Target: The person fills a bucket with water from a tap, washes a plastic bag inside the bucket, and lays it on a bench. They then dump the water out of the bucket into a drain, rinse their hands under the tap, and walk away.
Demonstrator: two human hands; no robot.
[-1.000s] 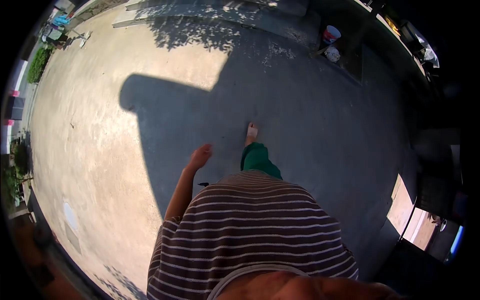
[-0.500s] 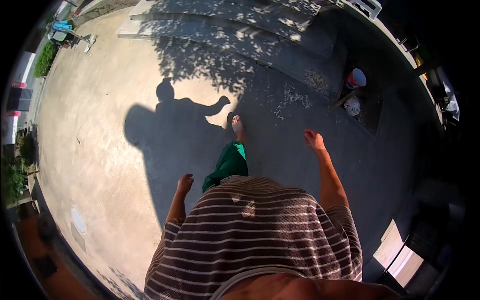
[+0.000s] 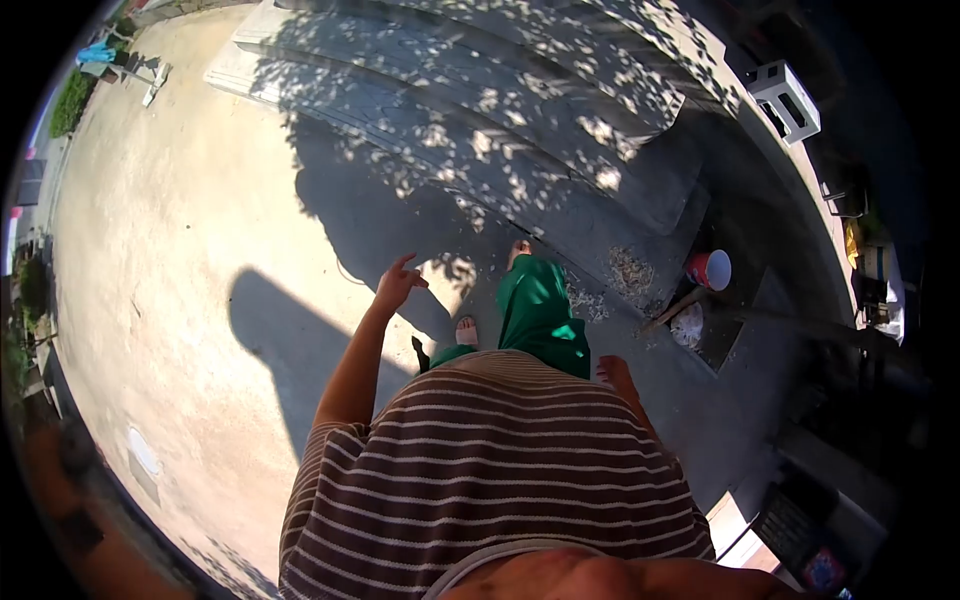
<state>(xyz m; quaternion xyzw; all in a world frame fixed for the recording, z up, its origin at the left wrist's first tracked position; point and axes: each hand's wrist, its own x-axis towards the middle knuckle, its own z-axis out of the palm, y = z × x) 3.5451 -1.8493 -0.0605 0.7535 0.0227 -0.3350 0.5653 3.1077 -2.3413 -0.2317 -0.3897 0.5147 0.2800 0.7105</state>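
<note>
My left hand [image 3: 400,284] is held out in front of me on the left, over shaded ground, with its fingers apart and nothing in it. Low beside my right hip is my right hand [image 3: 614,372], partly hidden by the striped shirt [image 3: 510,440]; its fingers are too small to read clearly. Green trousers [image 3: 540,310] cover my legs. One foot [image 3: 519,250] is forward near the edge of the steps, and the other foot [image 3: 466,331] is farther back on the left.
Broad low steps [image 3: 450,110] cross ahead under leaf shadows. To the right are a red and white bucket [image 3: 710,270], a white bag [image 3: 687,327], a stick [image 3: 675,309] and scattered pale bits [image 3: 628,270]. A pale block [image 3: 785,102] stands at the upper right.
My left hand has swung forward and up, while my right hand has dropped back to my hip. One leg has stepped forward. The steps and bucket appear nearer.
</note>
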